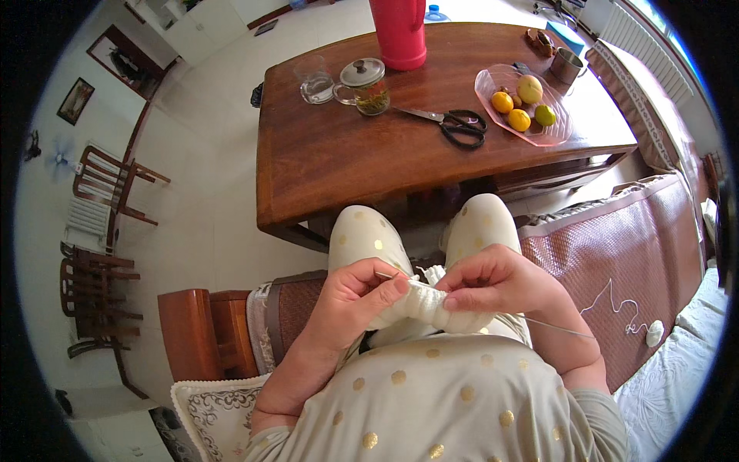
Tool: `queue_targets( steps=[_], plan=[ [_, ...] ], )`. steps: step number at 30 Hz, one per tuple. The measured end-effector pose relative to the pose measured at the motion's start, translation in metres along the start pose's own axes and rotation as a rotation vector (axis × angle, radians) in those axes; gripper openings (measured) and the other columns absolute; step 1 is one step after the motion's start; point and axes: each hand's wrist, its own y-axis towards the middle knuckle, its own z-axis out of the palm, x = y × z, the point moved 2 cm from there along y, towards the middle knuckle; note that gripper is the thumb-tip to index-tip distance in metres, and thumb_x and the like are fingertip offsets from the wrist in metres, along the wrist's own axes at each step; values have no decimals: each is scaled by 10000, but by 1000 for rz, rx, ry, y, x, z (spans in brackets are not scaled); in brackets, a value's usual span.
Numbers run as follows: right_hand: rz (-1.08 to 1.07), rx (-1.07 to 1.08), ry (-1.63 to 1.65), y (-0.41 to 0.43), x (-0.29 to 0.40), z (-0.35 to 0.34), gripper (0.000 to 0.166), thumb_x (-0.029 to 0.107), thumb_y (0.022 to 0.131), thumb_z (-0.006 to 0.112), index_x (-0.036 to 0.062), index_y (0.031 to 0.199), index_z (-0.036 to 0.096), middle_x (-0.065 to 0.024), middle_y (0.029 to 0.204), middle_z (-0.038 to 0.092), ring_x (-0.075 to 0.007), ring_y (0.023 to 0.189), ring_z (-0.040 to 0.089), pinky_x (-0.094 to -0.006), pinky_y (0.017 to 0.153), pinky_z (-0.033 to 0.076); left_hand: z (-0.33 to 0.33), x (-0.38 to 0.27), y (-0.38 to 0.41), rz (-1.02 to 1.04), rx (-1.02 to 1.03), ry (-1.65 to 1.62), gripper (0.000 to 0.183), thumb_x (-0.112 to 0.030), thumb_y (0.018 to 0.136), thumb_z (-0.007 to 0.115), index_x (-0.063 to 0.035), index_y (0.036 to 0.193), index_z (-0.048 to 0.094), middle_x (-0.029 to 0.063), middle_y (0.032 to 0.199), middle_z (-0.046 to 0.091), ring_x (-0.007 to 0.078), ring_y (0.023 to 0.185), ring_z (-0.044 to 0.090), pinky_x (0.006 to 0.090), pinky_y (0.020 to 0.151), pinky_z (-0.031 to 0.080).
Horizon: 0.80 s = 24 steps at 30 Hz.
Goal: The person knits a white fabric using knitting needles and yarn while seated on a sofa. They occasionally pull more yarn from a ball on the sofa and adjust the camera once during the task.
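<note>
White ribbed knitting (424,304) hangs between my two hands, just above my lap. My left hand (369,291) grips its left end, with a thin knitting needle (385,275) poking out past the thumb and forefinger. On the other side my right hand (488,283) pinches the work's upper edge between thumb and fingers. Another thin needle (557,327) sticks out to the right beneath my right wrist. White yarn (611,294) trails over the sofa mat to a small yarn ball (654,333). My fingers hide part of the stitches.
Ahead stands a wooden table (323,167) bearing black-handled scissors (456,124), a lidded glass tea mug (369,92), a drinking glass (317,86), a red thermos (399,34), a metal cup (566,66) and a pink fruit plate (491,84). A woven mat (629,242) covers the sofa to my right.
</note>
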Motion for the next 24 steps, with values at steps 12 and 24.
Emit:
queue_targets(
  steps=[12,24],
  plan=[
    [-117,120,-57,18,-15,1,136,146,814,657,15,850,646,-37,798,567,-104,761,521,-248,682,424,-3,13,8,208,14,114,87,-86,879,601,0,893,607,35,890,600,70,800,519,211,729,418],
    [36,-214,722,-5,-66,-52,200,197,894,556,6,905,614,-56,772,564,-144,648,548,-263,564,475,-36,38,0,-118,10,-116,64,-87,904,561,-26,905,581,-13,822,594,26,720,509,171,644,406]
  ],
)
